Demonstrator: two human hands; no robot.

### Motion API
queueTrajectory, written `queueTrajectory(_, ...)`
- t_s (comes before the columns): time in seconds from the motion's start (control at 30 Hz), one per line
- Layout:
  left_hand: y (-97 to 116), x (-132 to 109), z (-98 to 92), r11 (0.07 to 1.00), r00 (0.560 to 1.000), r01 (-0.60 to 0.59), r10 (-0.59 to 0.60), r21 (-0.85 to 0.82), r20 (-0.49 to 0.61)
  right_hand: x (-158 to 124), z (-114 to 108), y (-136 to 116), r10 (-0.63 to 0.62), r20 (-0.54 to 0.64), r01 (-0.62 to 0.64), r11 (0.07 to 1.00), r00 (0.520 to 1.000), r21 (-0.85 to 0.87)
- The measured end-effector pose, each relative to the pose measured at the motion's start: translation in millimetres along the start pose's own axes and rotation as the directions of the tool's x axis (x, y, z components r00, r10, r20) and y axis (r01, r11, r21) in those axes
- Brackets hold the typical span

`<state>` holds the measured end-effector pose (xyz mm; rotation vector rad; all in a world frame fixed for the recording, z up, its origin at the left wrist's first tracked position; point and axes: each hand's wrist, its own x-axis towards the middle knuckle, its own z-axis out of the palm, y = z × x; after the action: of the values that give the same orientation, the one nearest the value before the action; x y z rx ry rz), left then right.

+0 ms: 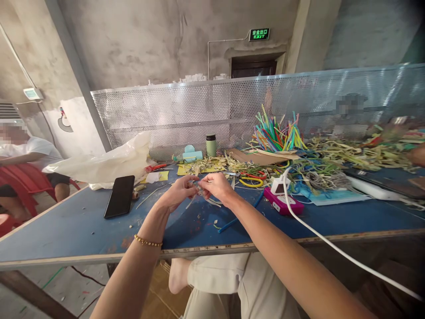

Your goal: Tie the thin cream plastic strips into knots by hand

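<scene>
A small pale piece (pixel 199 190) is being held over the table (pixel 139 241), in front of the body. It is being pinched by the fingertips of the left hand (pixel 181 191) and of the right hand (pixel 217 186), each grip being pressed together, while its shape is being mostly hidden by the fingers. A blue tube (pixel 229 224) is being partly covered by the right forearm. A phone (pixel 119 196) is lying to the left, near a plastic bag (pixel 109 161). To the right, a white charger (pixel 279 185) is being supported by a pink box (pixel 285 203). Beyond the hands, a green bottle (pixel 211 146) is standing upright, and coloured stems (pixel 275 133) are being bunched beside heaped strips (pixel 358 150). The far side is being closed off by a perforated panel (pixel 166 113).
</scene>
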<state>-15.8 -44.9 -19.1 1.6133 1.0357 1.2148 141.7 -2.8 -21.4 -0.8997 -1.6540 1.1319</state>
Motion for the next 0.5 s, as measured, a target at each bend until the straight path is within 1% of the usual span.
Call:
queueTrajectory(0.13, -2.0, 0.8, -0.5, 1.0, 1.0, -0.013, 0.013, -0.027, -0.018, -0.8, 0.6, -2.0, 0.016, -0.016, -0.016, 1.0, 1.0, -0.019)
queueTrajectory(0.2, -2.4, 1.3, -1.0, 1.0, 0.999, -0.005, 0.005, -0.014, -0.038, -1.5, 0.5, -4.1, 0.022, -0.009, -0.022, 1.0, 1.0, 0.008)
queueTrajectory(0.27, -2.7, 2.4, -1.6, 1.0, 0.997, 0.007, -0.006, 0.008, -0.08, -2.4, -0.5, -6.8, 0.036, 0.011, -0.037, 0.996, 0.999, 0.085)
queueTrajectory(0.37, -4.1, 5.1, -2.9, 0.999, 0.987, 0.026, -0.021, 0.028, -0.16, -3.4, -3.2, -10.1, 0.046, 0.076, -0.062, 0.975, 0.996, 0.211)
queueTrajectory(0.43, -5.6, 7.1, -3.9, 0.999, 0.978, 0.03, -0.022, 0.036, -0.206, -3.4, -4.4, -10.1, 0.03, 0.111, -0.056, 0.969, 0.993, 0.24)
queueTrajectory(0.5, -7.0, 8.6, -4.7, 0.999, 0.97, 0.028, -0.017, 0.044, -0.241, -2.6, -4.4, -8.0, -0.011, 0.122, -0.016, 0.976, 0.993, 0.219)
